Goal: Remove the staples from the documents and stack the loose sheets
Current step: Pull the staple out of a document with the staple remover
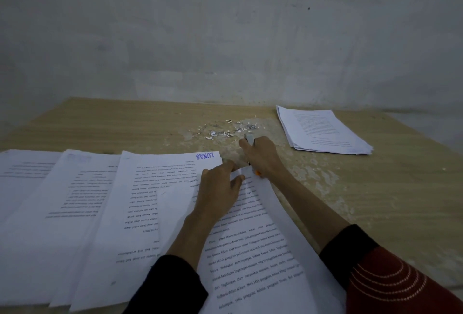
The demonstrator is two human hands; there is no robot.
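Since the staple presumably sits in its upper corner, the document [250, 251] lies lengthwise under the person's forearms with that corner right at the fingertips. There the left hand [220, 191] pinches the lifted corner between thumb and curled fingers, probably to steady the sheets and expose the binding; the staple itself is hidden. Just beyond those fingers, close against the same corner, the right hand [260, 161] is wrapped tight round a small tool [250, 139], seemingly a staple remover, its pale end poking out past the knuckles and an orange part showing at the heel of the hand. Further out past the right fingertips, a scatter of staples and paper scraps [225, 131] lies on the table [375, 201], likely dropped where the reach is short. Well off to the right of the fingers sits the stack of loose sheets [323, 131], set apart from the work. Left of the left fingers, overlapping documents [82, 201] fan out, apparently awaiting their turn.
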